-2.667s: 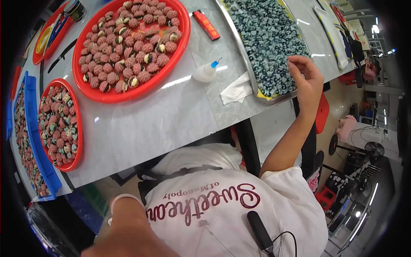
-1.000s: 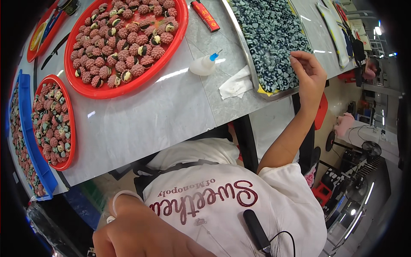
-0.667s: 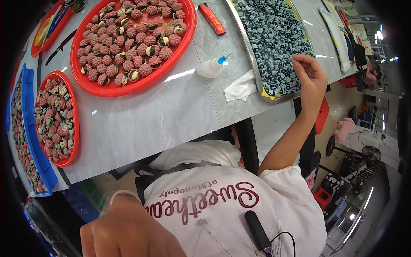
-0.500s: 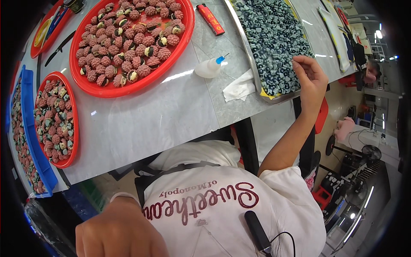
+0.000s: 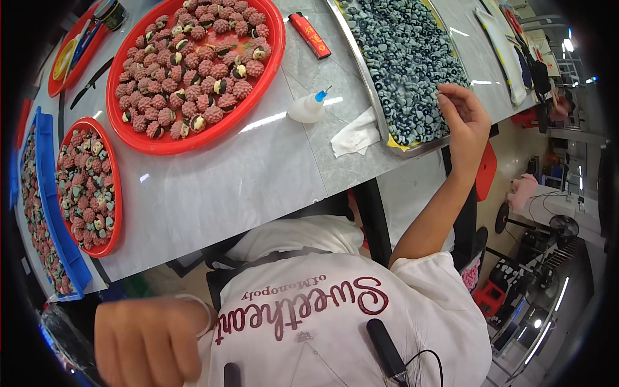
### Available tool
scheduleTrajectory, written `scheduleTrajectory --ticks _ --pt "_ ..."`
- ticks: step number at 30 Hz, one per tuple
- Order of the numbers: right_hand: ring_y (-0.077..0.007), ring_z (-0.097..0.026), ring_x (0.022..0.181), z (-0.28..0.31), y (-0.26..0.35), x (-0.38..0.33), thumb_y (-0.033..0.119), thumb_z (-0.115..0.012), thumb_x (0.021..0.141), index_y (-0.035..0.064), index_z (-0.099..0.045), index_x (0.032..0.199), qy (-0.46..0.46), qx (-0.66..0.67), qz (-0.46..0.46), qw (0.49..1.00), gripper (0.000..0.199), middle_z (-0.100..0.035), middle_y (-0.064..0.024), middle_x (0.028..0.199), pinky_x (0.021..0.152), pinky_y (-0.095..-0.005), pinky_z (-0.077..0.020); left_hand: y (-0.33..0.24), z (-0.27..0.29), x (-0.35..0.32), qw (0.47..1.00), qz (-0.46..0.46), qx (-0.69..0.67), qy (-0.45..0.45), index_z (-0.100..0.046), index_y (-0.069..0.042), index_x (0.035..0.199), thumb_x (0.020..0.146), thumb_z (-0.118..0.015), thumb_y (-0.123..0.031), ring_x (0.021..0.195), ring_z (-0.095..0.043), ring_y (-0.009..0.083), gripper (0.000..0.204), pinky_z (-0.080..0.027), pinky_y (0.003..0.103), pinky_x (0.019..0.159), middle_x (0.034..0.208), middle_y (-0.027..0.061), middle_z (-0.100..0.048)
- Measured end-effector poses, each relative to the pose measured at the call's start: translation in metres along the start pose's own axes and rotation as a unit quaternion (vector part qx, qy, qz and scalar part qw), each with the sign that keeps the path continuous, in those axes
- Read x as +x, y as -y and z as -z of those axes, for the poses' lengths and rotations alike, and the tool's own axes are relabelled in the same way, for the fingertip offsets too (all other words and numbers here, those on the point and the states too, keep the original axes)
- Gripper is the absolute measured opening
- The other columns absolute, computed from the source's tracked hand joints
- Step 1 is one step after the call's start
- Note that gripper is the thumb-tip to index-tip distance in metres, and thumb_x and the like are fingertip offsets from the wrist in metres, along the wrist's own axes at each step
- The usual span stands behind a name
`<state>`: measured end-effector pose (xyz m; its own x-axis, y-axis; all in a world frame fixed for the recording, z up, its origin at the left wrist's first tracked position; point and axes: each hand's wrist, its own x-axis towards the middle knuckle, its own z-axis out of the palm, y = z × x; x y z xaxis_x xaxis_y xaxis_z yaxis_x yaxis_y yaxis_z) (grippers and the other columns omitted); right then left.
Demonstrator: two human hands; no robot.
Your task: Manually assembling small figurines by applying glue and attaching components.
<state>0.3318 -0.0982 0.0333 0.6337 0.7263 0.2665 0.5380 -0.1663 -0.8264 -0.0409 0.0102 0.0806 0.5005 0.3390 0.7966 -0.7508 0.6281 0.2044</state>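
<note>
My right hand [image 5: 465,119] reaches out to the right, its fingertips on the small blue-grey pieces near the front edge of a long metal tray [image 5: 412,147]. The fingers are bent over the pieces, and a pinch cannot be made out. My left hand [image 5: 147,340] is low at the left, close to my white printed shirt. It is curled into a fist with the knuckles up and a pale band at the wrist. Nothing shows in it.
On the grey table stand a large red tray of pink round pieces [image 5: 193,71], a smaller red tray [image 5: 87,184], a blue crate [image 5: 55,219], a small glue bottle [image 5: 308,108], a white cloth [image 5: 356,135] and a red lighter [image 5: 309,35]. A red stool [image 5: 485,171] stands below right.
My right hand has slid a little farther onto the tray of blue-grey pieces. My left fist has come up higher into view at the lower left.
</note>
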Motion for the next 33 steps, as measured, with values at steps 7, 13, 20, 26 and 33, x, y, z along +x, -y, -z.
scheduleTrajectory --ticks 7,13,20,26,33 --pt "-0.0091 -0.058 0.084 0.002 -0.002 -0.004 -0.001 -0.061 0.083 -0.0033 -0.062 0.096 -0.016 0.027 -0.015 0.999 0.013 -0.063 -0.004 0.09 0.077 -0.02 -0.0442 0.043 0.019 -0.019 0.552 0.299 0.761 -0.163 -0.057 -0.003 0.071 0.063 -0.051 0.005 0.052 -0.045 0.0213 0.013 -0.032 0.031 0.047 0.06 0.006 -0.046" --pt "-0.0068 -0.057 0.076 0.002 0.02 0.0 -0.002 -0.064 0.079 -0.0017 -0.064 0.091 -0.055 0.098 -0.024 0.993 0.012 -0.063 -0.0017 0.084 0.07 -0.0193 -0.0436 0.064 0.043 -0.03 0.543 0.322 0.743 -0.221 -0.06 -0.002 0.083 0.07 -0.048 0.007 0.058 -0.048 0.0229 0.02 -0.038 0.031 0.055 0.062 0.0076 -0.05" --pt "-0.0081 -0.057 0.079 0.025 0.024 -0.004 -0.003 -0.063 0.08 -0.0055 -0.063 0.095 -0.094 0.068 -0.009 0.993 0.015 -0.063 -0.0037 0.087 0.072 -0.0192 -0.0429 0.055 0.043 -0.028 0.585 0.348 0.693 -0.235 -0.061 0.002 0.084 0.075 -0.044 0.008 0.062 -0.051 0.0152 0.02 -0.036 0.026 0.055 0.068 0.008 -0.054" --pt "-0.0078 -0.057 0.078 0.028 0.007 -0.015 -0.004 -0.062 0.08 -0.0039 -0.064 0.094 -0.042 -0.01 -0.025 0.999 0.014 -0.064 -0.0035 0.087 0.072 -0.0199 -0.0434 0.055 0.047 -0.03 0.599 0.358 0.67 -0.253 -0.061 0.002 0.083 0.073 -0.043 0.008 0.063 -0.053 0.0153 0.022 -0.039 0.025 0.058 0.07 0.0087 -0.055" --pt "-0.0062 -0.057 0.078 0.046 0.001 -0.012 0.001 -0.062 0.083 -0.004 -0.064 0.095 -0.06 -0.104 -0.051 0.991 0.013 -0.064 -0.002 0.085 0.072 -0.0178 -0.0431 0.058 0.046 -0.03 0.599 0.339 0.672 -0.273 -0.063 -0.001 0.084 0.07 -0.045 0.008 0.059 -0.05 0.0187 0.024 -0.039 0.028 0.056 0.064 0.0077 -0.055"
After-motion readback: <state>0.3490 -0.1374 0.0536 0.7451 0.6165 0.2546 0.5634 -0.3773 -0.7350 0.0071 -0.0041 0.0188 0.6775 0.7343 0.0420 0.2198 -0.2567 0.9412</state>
